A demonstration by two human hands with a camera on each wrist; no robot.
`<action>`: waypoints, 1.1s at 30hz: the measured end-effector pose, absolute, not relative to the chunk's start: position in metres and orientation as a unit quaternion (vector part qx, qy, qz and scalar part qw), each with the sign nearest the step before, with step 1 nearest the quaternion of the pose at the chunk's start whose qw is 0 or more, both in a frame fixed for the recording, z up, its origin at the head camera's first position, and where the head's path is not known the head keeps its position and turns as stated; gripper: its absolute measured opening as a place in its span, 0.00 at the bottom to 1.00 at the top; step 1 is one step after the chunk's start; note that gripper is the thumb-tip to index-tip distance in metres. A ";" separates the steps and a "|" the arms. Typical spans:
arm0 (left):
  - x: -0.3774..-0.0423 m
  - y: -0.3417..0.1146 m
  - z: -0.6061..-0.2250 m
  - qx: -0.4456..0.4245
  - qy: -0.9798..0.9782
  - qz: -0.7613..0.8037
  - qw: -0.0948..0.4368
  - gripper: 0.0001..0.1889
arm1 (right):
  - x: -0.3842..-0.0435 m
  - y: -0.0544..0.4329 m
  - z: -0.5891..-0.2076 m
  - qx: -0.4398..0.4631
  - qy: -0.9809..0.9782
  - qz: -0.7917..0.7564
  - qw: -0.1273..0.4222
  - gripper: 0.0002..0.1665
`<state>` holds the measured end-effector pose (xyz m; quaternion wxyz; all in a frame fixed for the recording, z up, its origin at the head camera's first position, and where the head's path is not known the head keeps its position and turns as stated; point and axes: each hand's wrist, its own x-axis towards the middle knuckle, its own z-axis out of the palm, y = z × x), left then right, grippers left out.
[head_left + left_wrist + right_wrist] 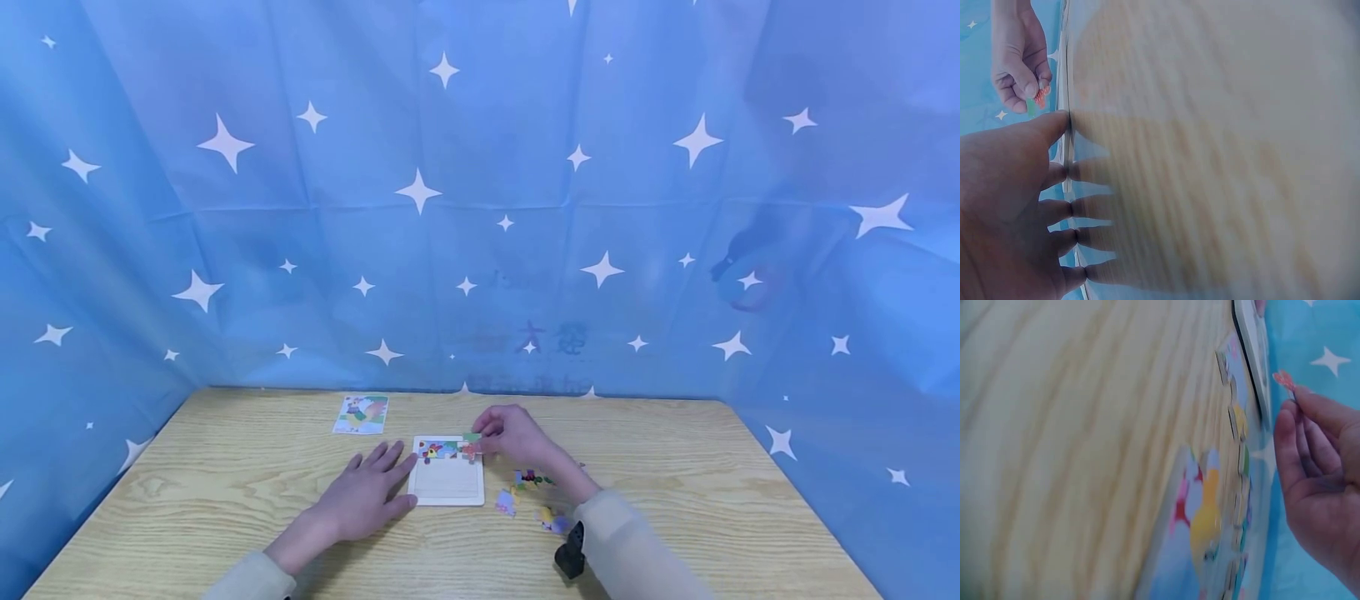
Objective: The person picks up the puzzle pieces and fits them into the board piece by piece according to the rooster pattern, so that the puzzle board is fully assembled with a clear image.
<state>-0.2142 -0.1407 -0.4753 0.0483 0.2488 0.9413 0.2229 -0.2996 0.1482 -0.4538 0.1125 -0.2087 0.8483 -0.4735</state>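
Head view shows a puzzle tray point(448, 482) in the lower middle of the frame, lying on the tabletop point(225, 483). I judge the work to be in an early stage: joined pieces point(431, 451) fill only the upper band of this tray, and below them the white base is bare. Several loose pieces point(506, 502) lie to the right of the tray, so most of the picture seems left to do. The right hand point(513, 435) is at the tray's upper right corner, its wrist bent inward, and pinches a green and red piece point(1042, 97) between thumb and finger; whether this piece touches the tray, I cannot tell. The left hand point(367, 493) rests with spread fingers, its forefinger and thumb at the tray's left edge.
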 end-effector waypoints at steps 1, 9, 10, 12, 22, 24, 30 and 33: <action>-0.214 -0.141 -0.475 0.249 0.941 0.223 0.048 0.34 | -0.299 0.147 -0.454 -0.211 0.847 -0.474 0.114 0.06; -0.215 -0.140 -0.476 0.249 0.943 0.217 0.049 0.34 | -0.298 0.139 -0.459 -0.201 0.845 -0.482 0.119 0.06; -0.215 -0.140 -0.475 0.249 0.943 0.217 0.049 0.34 | -0.298 0.138 -0.459 -0.200 0.846 -0.480 0.118 0.06; -0.215 -0.140 -0.475 0.249 0.943 0.215 0.048 0.35 | -0.298 0.138 -0.459 -0.201 0.849 -0.476 0.114 0.06; -0.215 -0.140 -0.476 0.247 0.944 0.215 0.047 0.34 | -0.301 0.137 -0.461 -0.233 0.871 -0.422 0.091 0.06; -0.215 -0.140 -0.475 0.247 0.944 0.216 0.047 0.34 | -0.301 0.137 -0.462 -0.233 0.869 -0.425 0.100 0.07; -0.215 -0.140 -0.476 0.247 0.945 0.212 0.043 0.34 | -0.300 0.136 -0.461 -0.228 0.872 -0.419 0.110 0.08; -0.215 -0.140 -0.476 0.247 0.945 0.211 0.042 0.34 | -0.299 0.135 -0.461 -0.229 0.876 -0.411 0.108 0.08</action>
